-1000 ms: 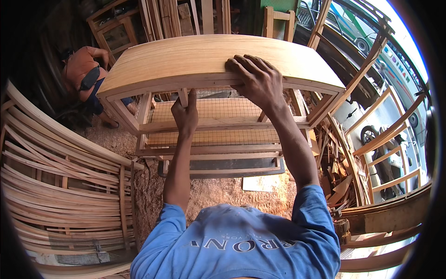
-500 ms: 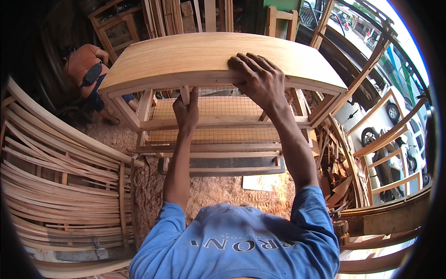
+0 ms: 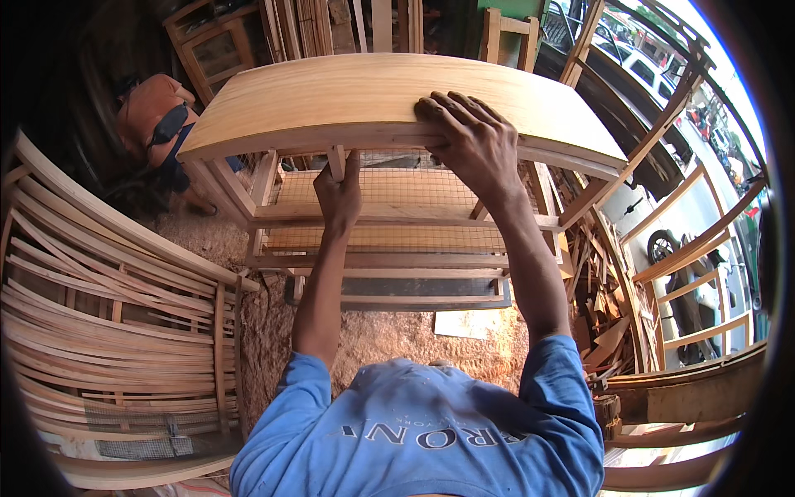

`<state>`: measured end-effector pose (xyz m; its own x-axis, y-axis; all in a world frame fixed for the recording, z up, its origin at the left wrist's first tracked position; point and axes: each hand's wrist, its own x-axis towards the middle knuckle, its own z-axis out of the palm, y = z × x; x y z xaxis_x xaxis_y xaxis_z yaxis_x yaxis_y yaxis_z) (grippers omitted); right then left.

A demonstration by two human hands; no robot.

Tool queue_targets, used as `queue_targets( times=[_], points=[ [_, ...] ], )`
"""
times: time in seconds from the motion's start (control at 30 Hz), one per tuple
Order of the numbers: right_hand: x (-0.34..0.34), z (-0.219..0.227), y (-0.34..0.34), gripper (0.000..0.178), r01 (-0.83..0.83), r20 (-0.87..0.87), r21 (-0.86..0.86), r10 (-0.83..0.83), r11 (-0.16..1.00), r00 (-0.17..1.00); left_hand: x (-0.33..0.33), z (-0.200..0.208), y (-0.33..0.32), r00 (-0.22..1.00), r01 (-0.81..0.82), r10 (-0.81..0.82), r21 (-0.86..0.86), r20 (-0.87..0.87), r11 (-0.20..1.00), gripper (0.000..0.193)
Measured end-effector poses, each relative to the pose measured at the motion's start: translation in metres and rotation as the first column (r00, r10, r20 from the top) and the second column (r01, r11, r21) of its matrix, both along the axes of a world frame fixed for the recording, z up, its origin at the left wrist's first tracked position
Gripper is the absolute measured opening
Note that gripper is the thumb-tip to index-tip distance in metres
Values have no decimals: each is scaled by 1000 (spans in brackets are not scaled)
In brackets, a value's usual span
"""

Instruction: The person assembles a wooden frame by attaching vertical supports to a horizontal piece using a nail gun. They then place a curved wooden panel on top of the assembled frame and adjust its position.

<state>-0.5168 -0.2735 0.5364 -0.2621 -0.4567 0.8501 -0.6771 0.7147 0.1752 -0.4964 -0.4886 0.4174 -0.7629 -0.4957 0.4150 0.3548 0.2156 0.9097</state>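
Before me stands an unfinished wooden cabinet frame (image 3: 397, 214) with wire mesh at its open front and a smooth pale top panel (image 3: 356, 87). My left hand (image 3: 339, 195) is under the panel's front edge, its fingers closed round a short upright wooden strip (image 3: 336, 163). The strip's upper end meets the underside of the front rail; whether it is fixed there I cannot tell. My right hand (image 3: 476, 141) grips the panel's front edge right of the middle. Its fingers lie on top, close together, and the thumb is partly hidden below the edge.
A rack of curved wooden slats (image 3: 116, 306) stands at the left. Sawdust (image 3: 381, 340) covers the floor, with a pale board (image 3: 460, 325) on it. Offcuts (image 3: 600, 306) are heaped at the right by wooden frames and a motorcycle (image 3: 691, 302). A person (image 3: 157, 116) bends over at the far left.
The view has shifted slightly. My left hand and the strip sit a little further right under the edge, with the strip's lower end showing more. My right hand keeps its place on the panel.
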Motion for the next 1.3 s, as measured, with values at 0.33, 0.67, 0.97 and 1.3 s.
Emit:
queue_targets(
  times=[0.33,0.67,0.97,1.3],
  points=[
    [-6,-7,-1,57,25,-36,20,-24,999,999,3,-1,0,1000,25,-25,34,10,999,44],
    [5,1,-4,53,69,23,2,-69,998,997,5,3,-2,997,78,-77,29,-31,997,45],
    [6,3,-11,45,44,-64,-24,-45,999,997,5,4,-5,999,35,-35,6,-28,999,36],
    [2,-2,-7,54,48,22,-21,-47,999,999,12,2,-8,996,69,-70,18,53,997,34]
  ],
)
